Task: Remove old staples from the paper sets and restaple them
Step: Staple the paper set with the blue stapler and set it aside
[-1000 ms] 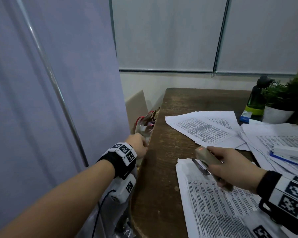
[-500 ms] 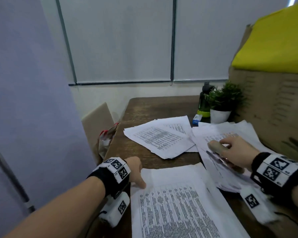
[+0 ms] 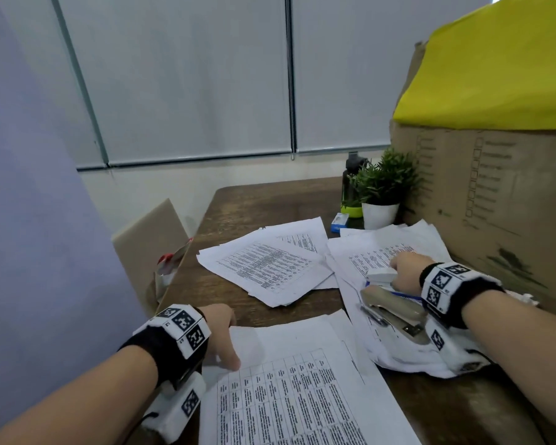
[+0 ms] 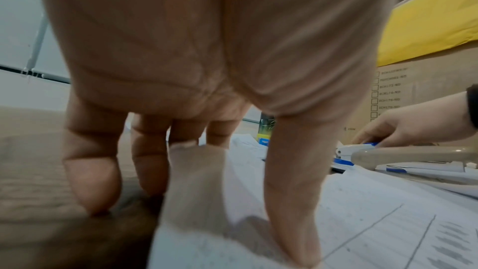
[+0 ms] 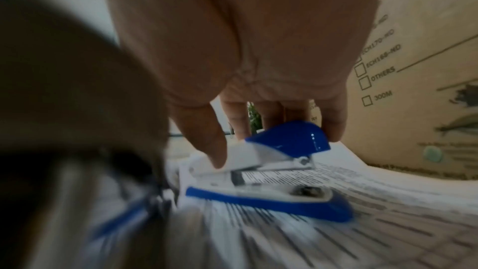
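Observation:
My left hand [image 3: 227,343] rests at the far left corner of the near paper set [image 3: 302,396]. Its thumb [image 4: 289,212] presses flat on the sheet, the other fingertips [image 4: 95,191] touch the table, and the corner curls up between them. My right hand [image 3: 398,268] grips a small blue and white stapler [image 5: 284,142] on the right paper pile [image 3: 366,252], thumb on its white body and fingers over the blue top. A beige stapler [image 3: 395,311] lies free on that pile, just below my right wrist. Another paper set [image 3: 270,268] lies mid-table.
A big cardboard box [image 3: 495,203] with a yellow cover walls off the right side. A potted plant [image 3: 382,187], a dark bottle [image 3: 350,175] and a small blue box [image 3: 339,221] stand at the back. Left of the wooden table [image 3: 238,203] sits a bag [image 3: 170,268].
My left hand came from beside the table onto the near paper set's corner. My right hand laid the beige stapler on the right pile and took hold of the blue one.

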Demonstrator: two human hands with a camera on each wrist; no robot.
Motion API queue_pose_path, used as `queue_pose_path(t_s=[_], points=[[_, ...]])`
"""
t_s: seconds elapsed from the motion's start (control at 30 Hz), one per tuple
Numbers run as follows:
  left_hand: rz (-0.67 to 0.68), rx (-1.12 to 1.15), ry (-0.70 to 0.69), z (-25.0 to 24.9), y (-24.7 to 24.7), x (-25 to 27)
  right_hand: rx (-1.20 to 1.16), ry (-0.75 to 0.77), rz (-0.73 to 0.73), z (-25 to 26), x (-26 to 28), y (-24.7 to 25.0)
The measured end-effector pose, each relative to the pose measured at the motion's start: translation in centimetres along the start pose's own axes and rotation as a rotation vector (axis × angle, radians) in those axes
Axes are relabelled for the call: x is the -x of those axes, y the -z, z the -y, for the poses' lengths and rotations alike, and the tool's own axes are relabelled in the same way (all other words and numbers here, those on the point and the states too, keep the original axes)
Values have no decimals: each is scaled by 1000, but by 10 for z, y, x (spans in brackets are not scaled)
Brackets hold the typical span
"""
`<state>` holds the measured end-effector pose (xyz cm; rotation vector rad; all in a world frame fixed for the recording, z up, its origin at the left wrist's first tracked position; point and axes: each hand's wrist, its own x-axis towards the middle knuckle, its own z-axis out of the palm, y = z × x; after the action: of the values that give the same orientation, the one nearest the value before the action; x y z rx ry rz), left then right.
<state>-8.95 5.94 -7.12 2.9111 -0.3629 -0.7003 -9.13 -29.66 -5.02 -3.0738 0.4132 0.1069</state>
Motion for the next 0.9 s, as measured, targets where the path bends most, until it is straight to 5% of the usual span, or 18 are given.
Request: queue_pose_path(t_s=[0.17, 0.3, 0.43, 0.5, 0.6, 0.73, 0.9], points=[[6, 38, -46, 1, 1, 2, 97, -20, -21, -5, 2, 3], [-116, 87, -76, 5, 2, 5, -10, 6, -258, -9, 11, 17], [-228, 274, -122, 17, 12, 11, -965, -21, -396, 5, 27, 38], [-262, 388, -152, 24, 21, 18, -1447, 14, -301, 23, 48, 49], [-372, 569, -170, 36, 33, 31, -1748, 71, -24, 52, 79, 53], [-496, 828, -165, 55, 45, 51, -1664, 179, 158, 80, 106, 35], [-495, 983, -197, 74, 51, 75, -1385, 319, 283, 107, 129, 14]])
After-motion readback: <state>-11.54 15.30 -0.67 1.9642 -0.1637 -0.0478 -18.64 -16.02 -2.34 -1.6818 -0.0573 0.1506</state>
